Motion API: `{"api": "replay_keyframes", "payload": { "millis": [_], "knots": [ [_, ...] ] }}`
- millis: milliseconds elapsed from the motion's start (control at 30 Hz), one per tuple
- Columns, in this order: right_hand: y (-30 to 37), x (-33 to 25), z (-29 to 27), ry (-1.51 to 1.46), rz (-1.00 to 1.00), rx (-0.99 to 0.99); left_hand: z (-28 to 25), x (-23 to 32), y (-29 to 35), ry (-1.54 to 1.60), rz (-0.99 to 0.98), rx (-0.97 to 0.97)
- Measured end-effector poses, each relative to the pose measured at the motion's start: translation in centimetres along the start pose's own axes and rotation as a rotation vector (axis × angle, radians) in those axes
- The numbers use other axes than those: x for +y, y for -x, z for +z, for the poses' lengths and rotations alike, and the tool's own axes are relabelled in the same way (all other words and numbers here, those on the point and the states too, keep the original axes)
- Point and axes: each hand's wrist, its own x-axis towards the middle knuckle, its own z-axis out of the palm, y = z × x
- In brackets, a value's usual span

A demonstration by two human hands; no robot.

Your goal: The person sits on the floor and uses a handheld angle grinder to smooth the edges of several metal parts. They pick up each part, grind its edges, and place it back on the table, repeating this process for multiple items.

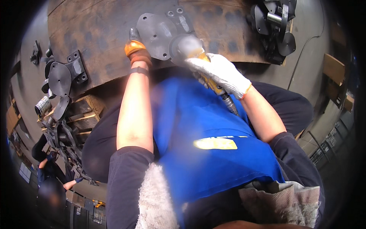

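My right hand (223, 74), in a white glove, is wrapped round the yellow body of a hand-held grinder (213, 84). Its round head and disc lie over the lower right edge of a dark metal plate (154, 32) with several holes; whether they touch is unclear. A metal fitting extends from the tool's rear toward my apron. At the plate's left, my left hand (138, 52), in an orange glove, is closed beside a dark, stubby piece (134, 34); what its fingers grip is hidden. Behind the grinder sits a bracket with bolt holes (182, 19).
The work surface is a stained brown board (95, 30). Similar metal assemblies stand at its right end (272, 30) and left edge (61, 78), with more stacked below on the left. A co-worker (51, 183) is at the lower left. A cable (299, 57) runs along the floor at right.
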Motion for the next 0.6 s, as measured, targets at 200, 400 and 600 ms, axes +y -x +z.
{"api": "replay_keyframes", "payload": {
  "millis": [200, 400, 600],
  "knots": [
    [-1.3, -0.3, 0.7, 0.078, 0.042, 0.020, 2.7, 2.5, 3.4, 0.115, 0.047, 0.130],
    [-2.2, -0.2, 1.2, 0.000, 0.015, 0.017, 1.2, 0.9, 2.0, 0.072, 0.006, -0.005],
    [-2.9, -2.0, 1.5, 0.075, 0.052, 0.046, 1.0, -0.5, 0.8, 0.175, 0.018, -0.063]
  ]
}}
